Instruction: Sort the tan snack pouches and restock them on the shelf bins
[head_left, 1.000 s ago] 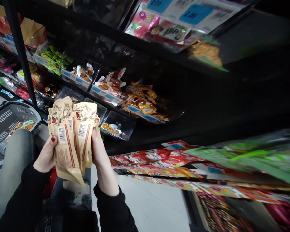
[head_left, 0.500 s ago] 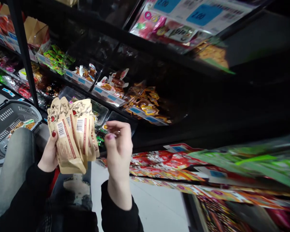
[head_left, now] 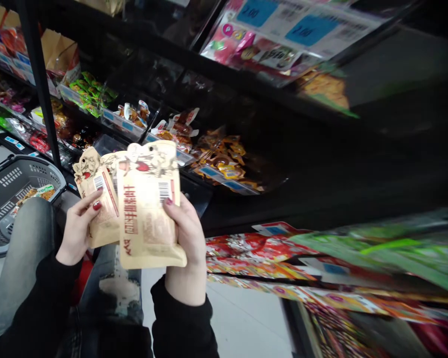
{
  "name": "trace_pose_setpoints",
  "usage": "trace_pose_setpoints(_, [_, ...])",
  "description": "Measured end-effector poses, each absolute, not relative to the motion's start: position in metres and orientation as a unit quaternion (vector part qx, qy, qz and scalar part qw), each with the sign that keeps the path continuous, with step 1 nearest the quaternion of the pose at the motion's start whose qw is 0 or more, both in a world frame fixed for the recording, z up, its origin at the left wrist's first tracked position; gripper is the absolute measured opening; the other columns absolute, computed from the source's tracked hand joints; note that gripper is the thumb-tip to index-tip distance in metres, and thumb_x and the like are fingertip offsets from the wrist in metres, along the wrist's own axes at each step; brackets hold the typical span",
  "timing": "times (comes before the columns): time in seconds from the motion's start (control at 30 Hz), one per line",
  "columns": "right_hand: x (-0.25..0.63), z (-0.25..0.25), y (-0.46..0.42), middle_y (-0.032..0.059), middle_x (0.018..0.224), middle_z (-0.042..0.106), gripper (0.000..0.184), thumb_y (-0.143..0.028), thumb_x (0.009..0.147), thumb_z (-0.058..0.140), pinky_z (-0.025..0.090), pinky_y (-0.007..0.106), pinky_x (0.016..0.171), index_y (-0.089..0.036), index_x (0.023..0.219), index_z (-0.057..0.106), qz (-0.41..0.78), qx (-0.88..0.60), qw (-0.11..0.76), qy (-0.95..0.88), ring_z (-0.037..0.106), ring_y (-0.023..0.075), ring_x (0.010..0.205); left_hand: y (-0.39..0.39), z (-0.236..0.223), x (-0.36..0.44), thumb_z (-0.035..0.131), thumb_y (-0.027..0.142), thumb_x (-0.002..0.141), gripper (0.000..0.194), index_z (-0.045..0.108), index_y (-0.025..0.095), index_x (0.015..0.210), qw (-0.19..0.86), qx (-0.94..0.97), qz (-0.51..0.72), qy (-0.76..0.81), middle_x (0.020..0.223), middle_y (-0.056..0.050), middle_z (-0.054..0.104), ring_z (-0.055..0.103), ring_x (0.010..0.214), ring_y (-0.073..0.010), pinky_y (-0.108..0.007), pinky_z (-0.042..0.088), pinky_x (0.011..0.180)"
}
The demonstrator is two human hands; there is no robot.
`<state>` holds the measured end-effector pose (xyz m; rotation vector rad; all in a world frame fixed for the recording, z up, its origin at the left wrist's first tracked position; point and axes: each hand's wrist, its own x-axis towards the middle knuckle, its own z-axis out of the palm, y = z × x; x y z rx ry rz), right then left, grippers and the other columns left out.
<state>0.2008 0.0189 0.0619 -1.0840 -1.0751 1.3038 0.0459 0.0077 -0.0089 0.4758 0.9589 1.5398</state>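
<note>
Hands (head_left: 190,234) sit side by side, fingers (head_left: 92,213) gripping tan pouches (head_left: 147,223).

The head-worn view looks forward and down over close hands (head_left: 190,231).

Pouches (head_left: 151,214), left of centre: paper-like, smooth, matt with a faint sheen. Basket (head_left: 20,170), left edge: moulded plastic, smooth, low gloss. Sleeves (head_left: 182,325), bottom of frame: matt cloth. Jeans (head_left: 33,231), lower left: denim, rough and frayed at one knee. Bags (head_left: 57,53), upper left: matt paper. Trays (head_left: 133,131), mid-frame: clear glossy plastic. Wrappers (head_left: 242,245), right of centre: shiny, crinkled film. Floor (head_left: 242,313), bottom centre: smooth, slight sheen.
</note>
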Motion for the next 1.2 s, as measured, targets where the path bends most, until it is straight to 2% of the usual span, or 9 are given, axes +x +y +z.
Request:
trace_pose_setpoints(0.07, [0.214, 0.054, 0.018, 0.0027, 0.094, 0.074, 0.032, -0.036, 0.068, 0.069, 0.053, 0.042, 0.088, -0.022, 0.096, 0.068, 0.570, -0.446, 0.590, -0.357, 0.067, 0.0264, 0.094, 0.010, -0.009, 0.039, 0.087, 0.039, 0.052, 0.043, 0.077, 0.021, 0.090, 0.579, 0.194, 0.656, 0.444, 0.108, -0.008, 0.074, 0.065, 0.108, -0.0297, -0.035, 0.054, 0.089])
trace_pose_setpoints(0.17, [0.230, 0.045, 0.018, 0.0038, 0.100, 0.075, 0.035, -0.038, 0.070, 0.067, 0.049, 0.047, 0.099, -0.022, 0.101, 0.068, 0.594, -0.441, 0.616, -0.271, 0.065, 0.0290, 0.108, 0.012, -0.008, 0.033, 0.085, 0.040, 0.056, 0.044, 0.077, 0.023, 0.095, 0.571, 0.189, 0.675, 0.428, 0.114, -0.008, 0.072, 0.066, 0.106, -0.0301, -0.038, 0.055, 0.089])
trace_pose_setpoints(0.37, [0.243, 0.037, 0.021, 0.0059, 0.119, 0.069, 0.039, -0.044, 0.084, 0.045, 0.039, 0.054, 0.107, -0.022, 0.107, 0.067, 0.667, -0.416, 0.575, -0.226, 0.052, 0.0271, 0.128, 0.011, -0.007, 0.031, 0.079, 0.038, 0.067, 0.046, 0.071, 0.029, 0.112, 0.556, 0.210, 0.701, 0.395, 0.124, -0.005, 0.067, 0.059, 0.118, -0.0289, -0.041, 0.047, 0.101])
trace_pose_setpoints(0.5, [0.243, 0.035, 0.016, 0.0057, 0.129, 0.063, 0.051, -0.053, 0.090, 0.029, 0.033, 0.057, 0.110, -0.024, 0.110, 0.065, 0.712, -0.392, 0.538, -0.223, 0.044, 0.0247, 0.135, 0.010, -0.007, 0.031, 0.076, 0.039, 0.072, 0.045, 0.069, 0.028, 0.115, 0.556, 0.224, 0.694, 0.398, 0.129, -0.005, 0.064, 0.052, 0.126, -0.0296, -0.041, 0.043, 0.104])
trace_pose_setpoints(0.63, [0.236, 0.032, 0.009, 0.0079, 0.133, 0.060, 0.067, -0.071, 0.085, 0.026, 0.034, 0.060, 0.107, -0.025, 0.116, 0.063, 0.696, -0.381, 0.563, -0.230, 0.042, 0.0271, 0.136, 0.010, -0.006, 0.032, 0.078, 0.037, 0.070, 0.044, 0.071, 0.029, 0.112, 0.547, 0.215, 0.702, 0.403, 0.130, -0.003, 0.063, 0.048, 0.129, -0.0289, -0.039, 0.044, 0.104])
trace_pose_setpoints(0.8, [0.224, 0.033, 0.004, 0.0036, 0.135, 0.058, 0.053, -0.068, 0.083, 0.037, 0.041, 0.063, 0.096, -0.035, 0.117, 0.062, 0.666, -0.351, 0.620, -0.220, 0.047, 0.0310, 0.129, 0.010, -0.006, 0.031, 0.080, 0.032, 0.066, 0.045, 0.071, 0.029, 0.110, 0.549, 0.195, 0.704, 0.406, 0.131, -0.002, 0.062, 0.052, 0.126, -0.0297, -0.040, 0.047, 0.101])
trace_pose_setpoints(1.07, [0.218, 0.042, 0.005, 0.0037, 0.136, 0.057, 0.061, -0.074, 0.076, 0.038, 0.044, 0.056, 0.087, -0.039, 0.122, 0.058, 0.649, -0.327, 0.645, -0.236, 0.048, 0.0339, 0.125, 0.009, -0.005, 0.029, 0.081, 0.034, 0.066, 0.046, 0.071, 0.030, 0.110, 0.551, 0.195, 0.703, 0.405, 0.129, 0.000, 0.064, 0.051, 0.127, -0.0253, -0.032, 0.044, 0.103])
trace_pose_setpoints(1.2, [0.219, 0.041, 0.005, 0.0029, 0.131, 0.061, 0.061, -0.076, 0.076, 0.034, 0.044, 0.053, 0.085, -0.040, 0.118, 0.061, 0.652, -0.333, 0.639, -0.236, 0.048, 0.0328, 0.123, 0.009, -0.002, 0.029, 0.081, 0.038, 0.066, 0.041, 0.073, 0.029, 0.105, 0.551, 0.200, 0.702, 0.404, 0.124, -0.001, 0.067, 0.054, 0.124, -0.0271, -0.034, 0.049, 0.098])
